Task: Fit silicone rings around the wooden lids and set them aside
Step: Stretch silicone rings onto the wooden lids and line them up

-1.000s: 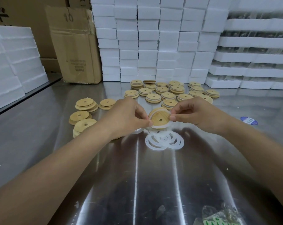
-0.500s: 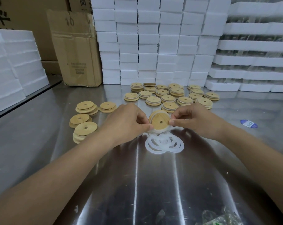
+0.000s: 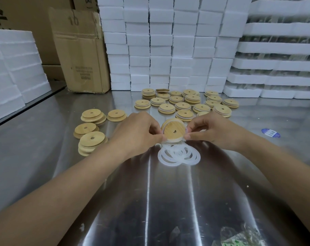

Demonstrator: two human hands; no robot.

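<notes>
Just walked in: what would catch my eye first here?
At the centre, the left hand and right hand pinch a tilted wooden lid with a white ring at its rim, above a loose pile of rings on the shiny metal table. Behind lie many more lids, before a wall of white foam blocks.

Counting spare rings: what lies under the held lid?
Below the wooden lid, loose silicone rings overlap on the metal table. The lid covers their far edges, so no exact count.

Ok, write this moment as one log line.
step: fitting ring on wooden lid | left hand: pinches lid | right hand: pinches ring | spare rings: on table
</notes>
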